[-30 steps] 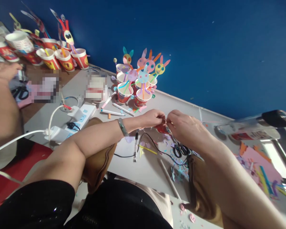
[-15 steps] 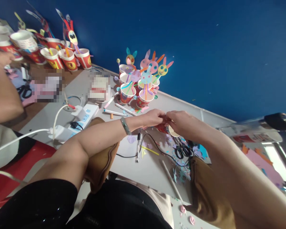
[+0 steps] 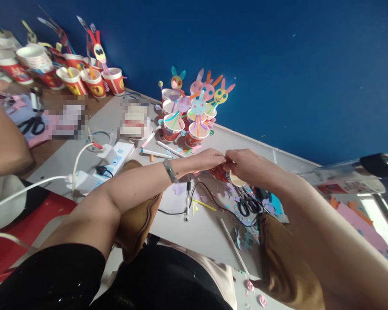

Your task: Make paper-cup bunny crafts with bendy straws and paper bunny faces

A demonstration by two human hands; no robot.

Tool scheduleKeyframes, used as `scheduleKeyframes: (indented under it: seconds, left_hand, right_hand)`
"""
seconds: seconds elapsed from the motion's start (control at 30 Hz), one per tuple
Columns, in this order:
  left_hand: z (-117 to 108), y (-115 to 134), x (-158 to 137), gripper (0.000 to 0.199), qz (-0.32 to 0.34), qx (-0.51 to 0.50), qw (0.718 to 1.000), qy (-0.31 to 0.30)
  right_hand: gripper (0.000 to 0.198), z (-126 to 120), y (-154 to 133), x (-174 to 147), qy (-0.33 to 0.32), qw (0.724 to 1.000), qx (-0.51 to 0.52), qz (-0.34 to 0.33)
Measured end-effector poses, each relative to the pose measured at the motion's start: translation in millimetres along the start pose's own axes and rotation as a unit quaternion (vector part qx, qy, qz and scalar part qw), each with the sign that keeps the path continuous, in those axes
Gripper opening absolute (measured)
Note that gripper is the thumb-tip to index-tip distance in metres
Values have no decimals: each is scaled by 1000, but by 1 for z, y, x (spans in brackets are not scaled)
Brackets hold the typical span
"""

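My left hand (image 3: 212,158) and my right hand (image 3: 244,163) meet over the table, fingers closed and fingertips almost touching. Between and under them is a red paper cup (image 3: 220,174), tipped on its side with its pale mouth toward the right. Both hands seem to grip it, though the fingers on its far side are hidden. Just below lie a capped pen (image 3: 188,201), a yellow strip (image 3: 207,206) and a black cable. Black-handled scissors (image 3: 249,208) rest among paper scraps, nearest my right hand.
Decorated cups with paper bunny faces (image 3: 197,135) stand by the blue wall. Markers (image 3: 157,153) and a power strip (image 3: 116,157) lie to the left. Another person's arm (image 3: 8,129) is at far left, near more cups (image 3: 93,84). A white stick (image 3: 234,246) lies in front.
My hands stay at the cup; the fingertips have shifted slightly, the right ones now a little over the left. The other person's arm at far left has moved slightly.
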State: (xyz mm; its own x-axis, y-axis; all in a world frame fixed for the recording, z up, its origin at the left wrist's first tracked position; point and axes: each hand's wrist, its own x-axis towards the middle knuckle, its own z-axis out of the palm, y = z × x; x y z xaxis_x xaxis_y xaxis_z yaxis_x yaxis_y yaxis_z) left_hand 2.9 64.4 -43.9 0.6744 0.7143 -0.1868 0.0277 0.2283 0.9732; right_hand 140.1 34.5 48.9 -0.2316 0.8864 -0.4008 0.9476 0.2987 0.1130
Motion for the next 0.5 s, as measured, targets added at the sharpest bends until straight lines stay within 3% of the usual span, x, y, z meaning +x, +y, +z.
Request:
scheduleKeyframes:
  seconds: [0.17,0.5]
  left_hand:
    - [-3,-2,-2,11,25,16,999,-16]
    - [-1,2,-3,6,79,164,982,42]
  right_hand:
    - [22,0,2,1,-2,1000,-8,-14]
    - [27,3,5,5,-1,1000,4,-18]
